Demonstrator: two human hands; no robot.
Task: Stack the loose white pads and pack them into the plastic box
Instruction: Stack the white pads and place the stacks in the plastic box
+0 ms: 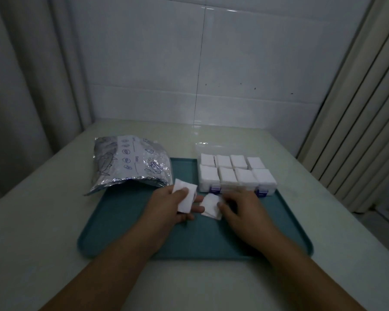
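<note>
My left hand [169, 205] holds a small stack of white pads [185, 197] above the teal tray [144, 239], thumb on top and fingers under. Just to its right, my right hand [240, 206] pinches more loose white pads [211, 206] that lie on the tray. Behind the hands, at the tray's far right, stands the clear plastic box [237, 176] with purple latches; its compartments are filled with white pads in two rows.
A crinkled silver foil bag [128, 164] with printed drawings lies at the tray's far left corner, partly over its edge. The tray sits on a pale table against a tiled wall. Curtains hang to the left and right.
</note>
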